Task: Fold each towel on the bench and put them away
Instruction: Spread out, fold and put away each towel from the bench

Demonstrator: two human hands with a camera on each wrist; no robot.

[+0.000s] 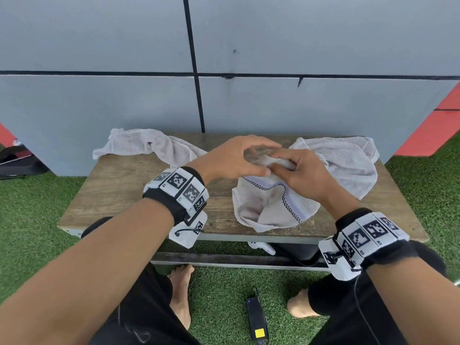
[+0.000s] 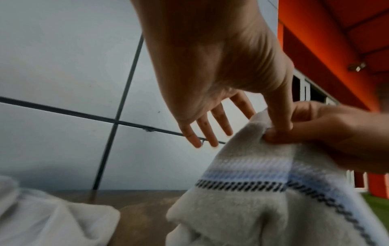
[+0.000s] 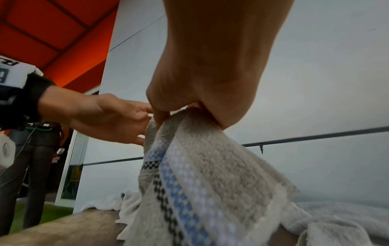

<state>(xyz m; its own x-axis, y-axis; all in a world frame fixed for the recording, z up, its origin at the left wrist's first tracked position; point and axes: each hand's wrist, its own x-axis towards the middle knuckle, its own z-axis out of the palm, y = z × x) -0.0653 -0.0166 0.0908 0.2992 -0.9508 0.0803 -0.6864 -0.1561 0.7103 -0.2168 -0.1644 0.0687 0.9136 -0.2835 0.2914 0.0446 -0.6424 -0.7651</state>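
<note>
At frame centre the right hand (image 1: 296, 170) pinched the striped towel's (image 1: 268, 207) corner, the left hand (image 1: 234, 160) spread beside it; finding a second corner likely came next.

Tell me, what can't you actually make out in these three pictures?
- Right hand fingertips: buried in the striped towel in the head view.
- Left hand: whether it grips the striped towel; the right wrist view hides its fingertips behind the cloth.
- Black object under the bench: hidden by the bench top and the right wrist.
- Towel at the bench's right end: its near edge, behind the right hand.
</note>
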